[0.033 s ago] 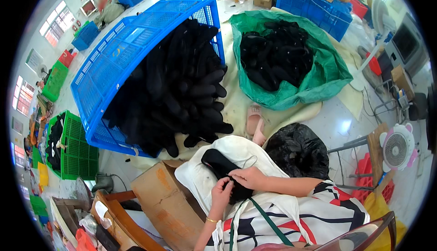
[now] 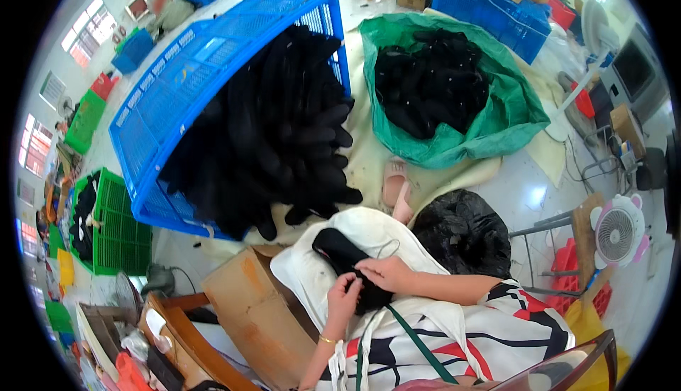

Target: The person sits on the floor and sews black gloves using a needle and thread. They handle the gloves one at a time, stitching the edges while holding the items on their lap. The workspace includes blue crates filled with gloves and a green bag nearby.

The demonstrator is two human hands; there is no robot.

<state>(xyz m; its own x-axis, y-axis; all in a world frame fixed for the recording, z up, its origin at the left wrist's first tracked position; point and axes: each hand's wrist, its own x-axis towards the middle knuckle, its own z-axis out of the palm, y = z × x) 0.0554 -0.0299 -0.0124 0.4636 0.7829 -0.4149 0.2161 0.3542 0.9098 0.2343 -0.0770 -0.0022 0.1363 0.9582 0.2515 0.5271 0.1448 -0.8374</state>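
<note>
A black, soft, sock-like piece (image 2: 338, 249) lies on the white cloth (image 2: 301, 257) over my lap. My left hand (image 2: 343, 299) is at its near left side, thumb and fingertips pinched together over the black fabric. From the right, my right hand (image 2: 386, 275) reaches across it, its fingertips also pinched close to the left ones. Whatever sits between the fingertips of either hand is too small to make out. A thin dark loop (image 2: 389, 246), like thread or cord, curves just above my right hand.
A tipped blue crate (image 2: 177, 82) spills many similar black pieces (image 2: 284, 135) ahead. More fill a green sack (image 2: 514, 118) at far right. Beside my lap stand a black plastic bag (image 2: 464, 238) and a cardboard box (image 2: 255, 313). A pink slipper (image 2: 395, 189) lies in front; a small fan (image 2: 616, 229) stands right.
The view has shifted very slightly. My left fingertips have moved a little over the black piece, while my right hand stays nearly in place.
</note>
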